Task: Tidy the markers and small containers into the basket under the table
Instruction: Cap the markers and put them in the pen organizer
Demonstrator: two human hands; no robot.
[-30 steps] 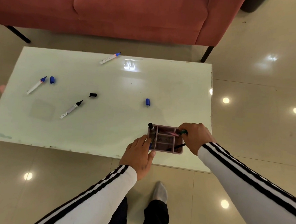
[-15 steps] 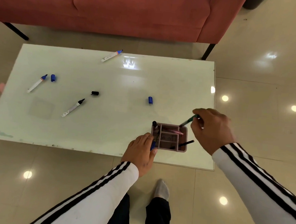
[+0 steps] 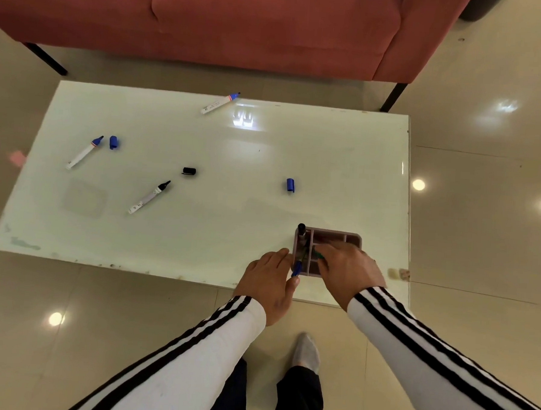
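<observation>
A small pink compartment organizer (image 3: 336, 238) stands near the front right edge of the white table (image 3: 203, 138). My left hand (image 3: 271, 283) grips its left side, with a blue marker (image 3: 296, 269) by the thumb. My right hand (image 3: 349, 267) lies over the organizer, closed on a green pen (image 3: 318, 254) and hiding most compartments. A black marker (image 3: 301, 230) stands upright in its far left corner. Loose on the table lie a black marker (image 3: 149, 197), two blue markers (image 3: 84, 152) (image 3: 219, 102), a black cap (image 3: 189, 171) and two blue caps (image 3: 113, 142) (image 3: 290, 185). No basket shows.
A red sofa (image 3: 272, 26) on black legs stands behind the table. Glossy beige tiles surround the table. My foot in a grey sock (image 3: 307, 352) is on the floor just in front of the table's front edge.
My right hand pulled the green pen up and out to the right of the organizer, then came back down over it. My left hand stayed on the organizer's left side.
</observation>
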